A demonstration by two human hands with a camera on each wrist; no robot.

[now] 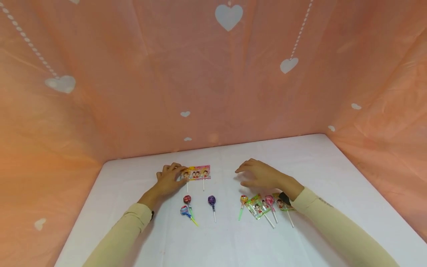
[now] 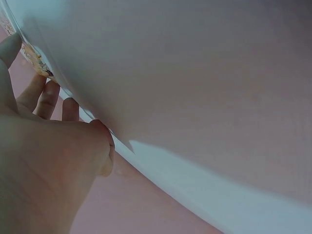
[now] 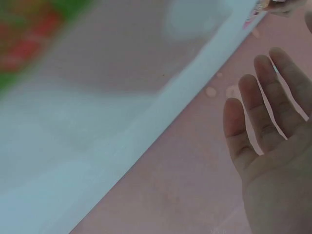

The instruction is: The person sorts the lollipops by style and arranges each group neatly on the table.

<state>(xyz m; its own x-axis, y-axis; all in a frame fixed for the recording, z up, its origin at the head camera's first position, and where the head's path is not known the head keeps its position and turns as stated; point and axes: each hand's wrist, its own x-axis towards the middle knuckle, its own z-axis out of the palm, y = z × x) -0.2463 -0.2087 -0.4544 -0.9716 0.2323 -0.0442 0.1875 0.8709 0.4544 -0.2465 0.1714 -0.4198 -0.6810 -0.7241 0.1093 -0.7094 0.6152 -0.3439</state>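
My left hand [image 1: 169,179] pinches the left end of a flat-wrapped lollipop [image 1: 185,175], thumb at its near edge and a finger at its far edge. A second pink-and-yellow flat-wrapped lollipop [image 1: 205,172] lies right beside it, both white sticks pointing toward me. In the left wrist view the fingers reach the wrapper [image 2: 36,58] low at the tabletop. My right hand [image 1: 263,175] hovers over the table with fingers extended and holds nothing. Nearest to it are a yellow lollipop with a green stick [image 1: 244,200] and a green flat-wrapped lollipop [image 1: 256,206].
Below the left hand lie a red lollipop [image 1: 187,199], a blue lollipop [image 1: 185,210] and a purple lollipop [image 1: 211,200]. A pink lollipop [image 1: 269,200] and another green-wrapped lollipop [image 1: 280,202] lie near the right wrist. Orange cloth [image 1: 213,85] with hearts surrounds the white table [image 1: 220,248].
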